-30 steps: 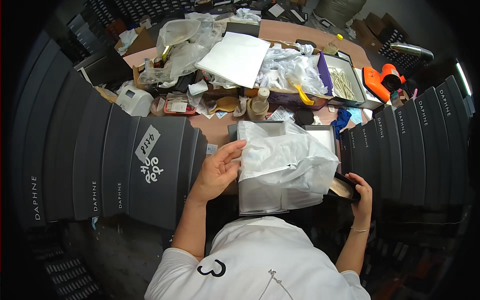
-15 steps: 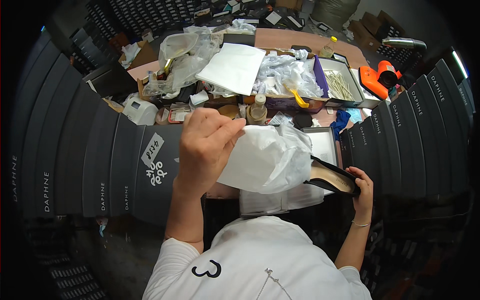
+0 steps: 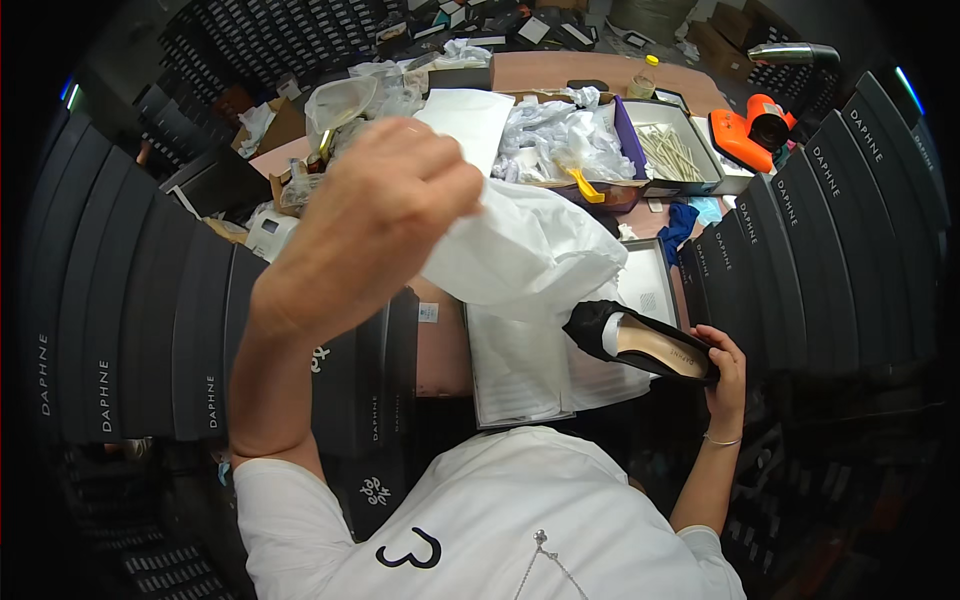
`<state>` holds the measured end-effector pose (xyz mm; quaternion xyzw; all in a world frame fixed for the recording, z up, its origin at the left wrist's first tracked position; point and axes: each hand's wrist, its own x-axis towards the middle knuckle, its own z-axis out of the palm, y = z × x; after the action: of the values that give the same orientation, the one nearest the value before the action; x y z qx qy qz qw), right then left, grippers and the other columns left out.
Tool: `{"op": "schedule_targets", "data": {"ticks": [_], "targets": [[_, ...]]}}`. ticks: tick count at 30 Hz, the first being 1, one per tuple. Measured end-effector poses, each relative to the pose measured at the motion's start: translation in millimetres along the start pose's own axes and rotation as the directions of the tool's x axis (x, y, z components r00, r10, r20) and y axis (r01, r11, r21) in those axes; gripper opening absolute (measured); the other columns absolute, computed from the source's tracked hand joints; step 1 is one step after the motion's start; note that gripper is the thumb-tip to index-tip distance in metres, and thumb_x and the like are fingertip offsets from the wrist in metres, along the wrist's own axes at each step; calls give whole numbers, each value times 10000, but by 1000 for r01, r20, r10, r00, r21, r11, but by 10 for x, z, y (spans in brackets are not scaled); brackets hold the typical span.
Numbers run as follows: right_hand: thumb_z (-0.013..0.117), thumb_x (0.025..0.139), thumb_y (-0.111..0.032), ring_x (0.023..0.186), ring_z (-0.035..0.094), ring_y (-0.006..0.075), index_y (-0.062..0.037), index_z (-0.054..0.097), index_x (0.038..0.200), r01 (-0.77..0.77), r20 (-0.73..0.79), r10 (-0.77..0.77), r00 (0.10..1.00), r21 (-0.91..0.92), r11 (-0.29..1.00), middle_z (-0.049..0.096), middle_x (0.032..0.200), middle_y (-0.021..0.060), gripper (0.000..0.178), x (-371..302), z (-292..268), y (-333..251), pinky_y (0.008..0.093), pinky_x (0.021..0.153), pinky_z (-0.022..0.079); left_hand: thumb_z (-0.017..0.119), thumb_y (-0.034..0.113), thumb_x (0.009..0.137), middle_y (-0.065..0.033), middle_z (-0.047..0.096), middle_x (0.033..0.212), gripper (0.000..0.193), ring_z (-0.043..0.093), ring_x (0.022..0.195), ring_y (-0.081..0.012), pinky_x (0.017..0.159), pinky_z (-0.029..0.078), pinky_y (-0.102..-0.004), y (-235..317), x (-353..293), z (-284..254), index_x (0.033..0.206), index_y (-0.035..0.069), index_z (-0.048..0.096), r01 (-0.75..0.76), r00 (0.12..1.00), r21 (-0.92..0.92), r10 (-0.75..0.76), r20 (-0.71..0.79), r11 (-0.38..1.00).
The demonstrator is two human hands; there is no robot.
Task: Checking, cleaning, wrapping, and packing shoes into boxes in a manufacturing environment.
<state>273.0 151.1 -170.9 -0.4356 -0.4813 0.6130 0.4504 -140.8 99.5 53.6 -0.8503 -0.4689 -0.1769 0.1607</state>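
Note:
My left hand [image 3: 400,205], raised over the bench, pinches the end of a thin white wrapping sheet [image 3: 535,245], which hangs in creases to its right. I cannot tell if it is tissue paper or a soft bag. A black shoe [image 3: 592,328] with a beige insole sits in my right hand [image 3: 728,372], gripped at the heel end. Something white is tucked inside its front. The sheet is off the shoe, close to its toe. Beneath both lies an open box [image 3: 480,395] lined with white paper [image 3: 515,365].
Dark shoe boxes [image 3: 140,300] stand in rows on the left, with more boxes [image 3: 810,240] on the right. Behind are a purple carton [image 3: 632,140] of crumpled plastic, a tray of white sticks [image 3: 668,155], an orange tool [image 3: 740,142] and a bottle [image 3: 643,80].
My left hand has moved up and left, pulling the white sheet off the shoe's front. The black toe now shows. My right hand still holds the heel in nearly the same place.

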Motion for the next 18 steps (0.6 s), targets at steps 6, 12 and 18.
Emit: {"op": "schedule_targets", "data": {"ticks": [6,12,18], "targets": [[483,817,-129,1027,620,222,111,579,1160,19,27,-17,1000,-87,996,637,1108,190,429,-6,-45,-92,308,952,463,646,48,794,-92,564,827,87,555,830,-265,742,448,-358,14,21,-181,816,22,566,-24,981,-158,54,186,987],[475,815,-97,1037,621,229,105,579,1168,22,41,-19,999,-66,998,639,1113,190,420,-28,-36,-113,310,957,464,636,35,809,-98,550,854,85,565,842,-280,751,459,-380,9,-58,-174,821,21,553,-54,917,-280,158,366,958],[487,808,-113,1030,622,228,100,584,1164,4,54,0,999,-86,996,640,1110,187,427,14,8,-103,312,959,461,686,77,779,-93,535,810,161,570,827,-265,972,455,-423,136,63,-129,796,22,536,-167,951,-136,196,241,977]]}}
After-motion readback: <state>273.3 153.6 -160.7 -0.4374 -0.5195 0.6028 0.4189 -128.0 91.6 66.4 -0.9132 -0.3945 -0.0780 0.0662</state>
